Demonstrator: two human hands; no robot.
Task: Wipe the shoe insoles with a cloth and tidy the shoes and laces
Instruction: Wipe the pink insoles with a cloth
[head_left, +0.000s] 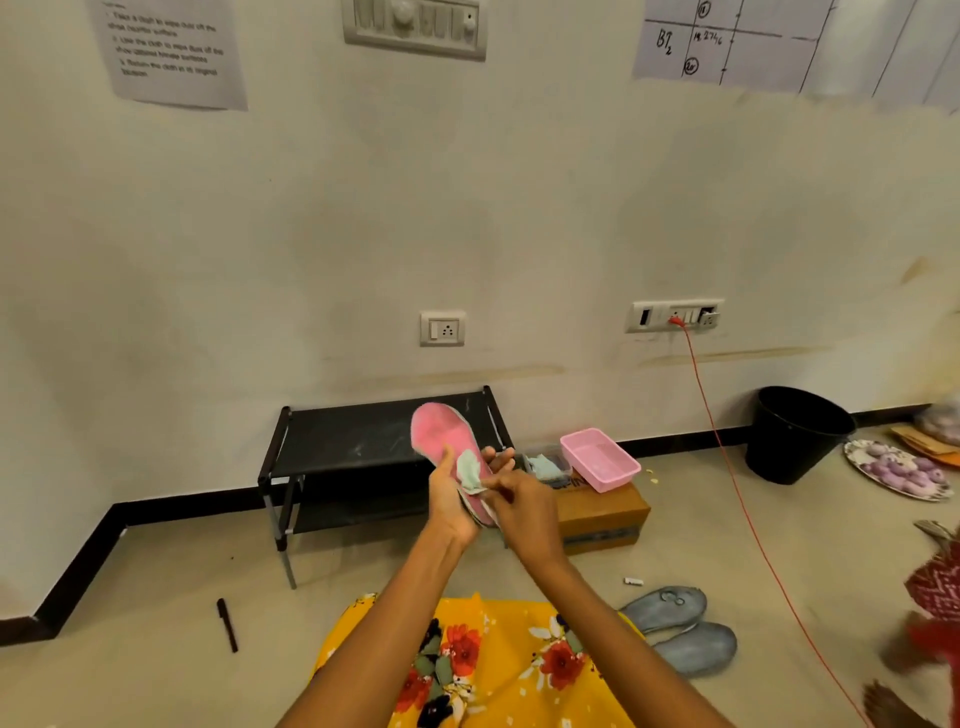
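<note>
Pretty plain room tbh: off-white scuffed wall (260, 234) with black skirting (78, 571), beige floor (156, 665), low black rack (374, 441) against the wall, a wall socket (442, 329) just above it, black bin (795, 436) further right.

Rack (363, 441) against wall; box (602, 514) right of rack, tray (600, 460) on box; bin (795, 436) farther right.

Single head-worn wide-angle view, low near the floor (156, 597), facing the wall (311, 234), angled slightly downward

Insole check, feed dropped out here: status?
Left hand holds pink insole upright. Right hand presses pale cloth on it. Nothing in the way.
</note>
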